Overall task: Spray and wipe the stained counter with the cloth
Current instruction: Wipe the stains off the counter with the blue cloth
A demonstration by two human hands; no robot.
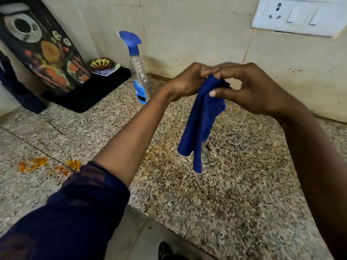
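Observation:
A blue cloth hangs in the air above the speckled granite counter. My left hand and my right hand both pinch its top edge, close together, and the rest droops down. Orange stains lie on the counter at the left, with a fainter smear under the cloth. A clear spray bottle with a blue trigger head stands upright on the counter behind my left hand, near the wall.
A black mat at the back left carries a picture board leaning on the wall and a small patterned bowl. A white socket plate sits on the tiled wall. The counter's front edge runs diagonally, with floor below.

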